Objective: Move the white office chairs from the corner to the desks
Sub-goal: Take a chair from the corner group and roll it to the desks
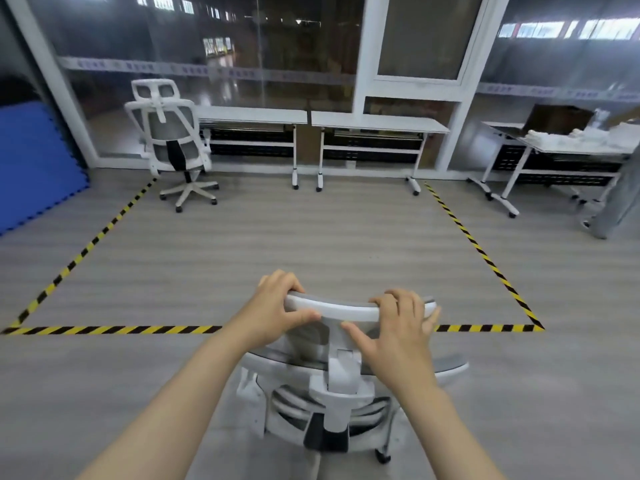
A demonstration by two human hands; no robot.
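A white office chair point(341, 379) with a grey mesh back stands right in front of me, seen from behind and above. My left hand point(277, 310) grips the left end of its headrest, fingers over the top. My right hand point(398, 327) rests on the right end, fingers curled over the rim and thumb spread below. A second white office chair point(173, 140) stands at the far left, at the left end of the left white desk point(252, 116). Another white desk point(377, 123) sits to its right.
Yellow-black tape point(104, 330) marks a rectangle on the grey floor, with open floor inside it. A blue foam mat point(31, 161) leans at the far left. A third table point(571, 147) with white items stands at the right, beside grey fabric point(620, 202). Glass walls run behind the desks.
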